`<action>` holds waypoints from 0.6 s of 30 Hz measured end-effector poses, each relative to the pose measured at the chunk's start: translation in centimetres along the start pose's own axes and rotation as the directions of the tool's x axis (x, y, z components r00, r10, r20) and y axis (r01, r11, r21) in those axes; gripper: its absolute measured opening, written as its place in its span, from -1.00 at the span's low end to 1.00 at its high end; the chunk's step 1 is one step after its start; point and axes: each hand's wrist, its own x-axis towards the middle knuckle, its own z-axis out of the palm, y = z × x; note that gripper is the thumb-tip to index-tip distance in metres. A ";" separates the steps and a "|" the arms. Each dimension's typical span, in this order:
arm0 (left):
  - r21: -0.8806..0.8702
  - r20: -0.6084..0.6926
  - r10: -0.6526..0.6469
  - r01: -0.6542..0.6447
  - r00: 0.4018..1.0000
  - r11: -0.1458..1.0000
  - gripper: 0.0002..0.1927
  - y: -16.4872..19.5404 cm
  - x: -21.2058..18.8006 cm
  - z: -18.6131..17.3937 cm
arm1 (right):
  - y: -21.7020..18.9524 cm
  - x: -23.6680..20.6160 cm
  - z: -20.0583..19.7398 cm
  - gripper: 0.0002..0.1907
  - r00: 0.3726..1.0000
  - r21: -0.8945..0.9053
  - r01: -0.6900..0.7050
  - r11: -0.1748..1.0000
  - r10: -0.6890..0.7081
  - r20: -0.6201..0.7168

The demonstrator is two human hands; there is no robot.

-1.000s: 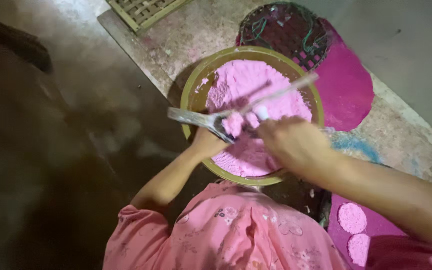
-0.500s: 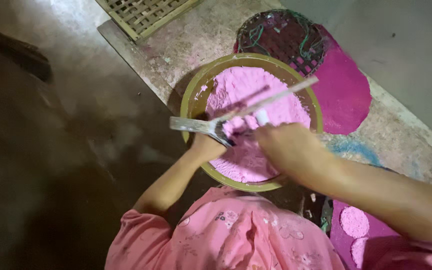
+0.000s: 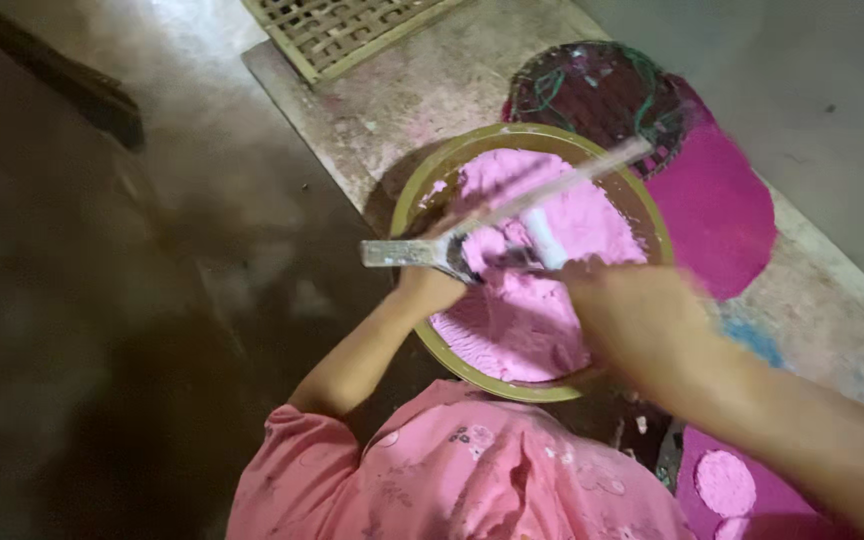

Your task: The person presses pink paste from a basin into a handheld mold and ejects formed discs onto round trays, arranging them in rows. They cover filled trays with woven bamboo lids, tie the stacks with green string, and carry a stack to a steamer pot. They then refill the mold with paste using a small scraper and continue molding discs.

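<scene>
The right hand (image 3: 632,320) is blurred over the bowl (image 3: 407,210); I cannot tell its grip. The left hand (image 3: 430,288) closes round a paste-caked metal tool (image 3: 422,252) over pink dough (image 3: 522,310), which looks soft and sticky; the handles seem the cleanest hold.

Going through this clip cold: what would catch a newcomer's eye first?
First, the round bowl heaped with bright pink powder, at the centre on a stained slab. Over it the left hand and right hand meet at a pair of powder-crusted flat tools, one jutting left past the rim, the other slanting up right. Behind the bowl lies a magenta sheet under a dark woven disc.
</scene>
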 end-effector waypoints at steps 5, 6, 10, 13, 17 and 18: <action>0.166 -0.129 0.171 -0.149 0.977 0.975 -0.32 -0.9 0.9 -2.9 | 3.5 -1.5 -2.4 -0.81 0.975 -0.244 -0.139 0.960 0.176 0.135; 0.199 -0.118 0.182 -0.156 0.976 0.967 -0.34 -0.6 1.1 -2.9 | 3.4 -1.0 -2.2 -0.82 0.957 -0.305 -0.120 0.945 0.191 0.217; 0.121 -0.121 0.270 -0.256 0.955 0.959 -0.55 0.3 2.5 -1.7 | 1.6 0.7 -1.3 -0.73 1.000 -0.133 0.009 0.991 -0.008 0.007; -0.030 -0.041 0.156 -0.158 0.987 0.987 -0.25 1.1 1.8 -0.7 | -2.2 2.4 1.3 -0.81 0.980 -0.302 0.093 0.949 -0.141 -0.143; 0.004 0.023 -0.002 0.002 1.000 1.000 -0.16 0.8 1.2 -0.9 | -0.3 2.0 4.0 -0.78 0.975 -0.255 0.129 0.958 -0.170 -0.144; -0.036 0.049 -0.141 0.143 0.989 0.989 -0.24 0.4 1.3 -1.2 | 1.1 1.0 4.3 -0.77 0.984 -0.200 0.074 0.977 -0.104 -0.142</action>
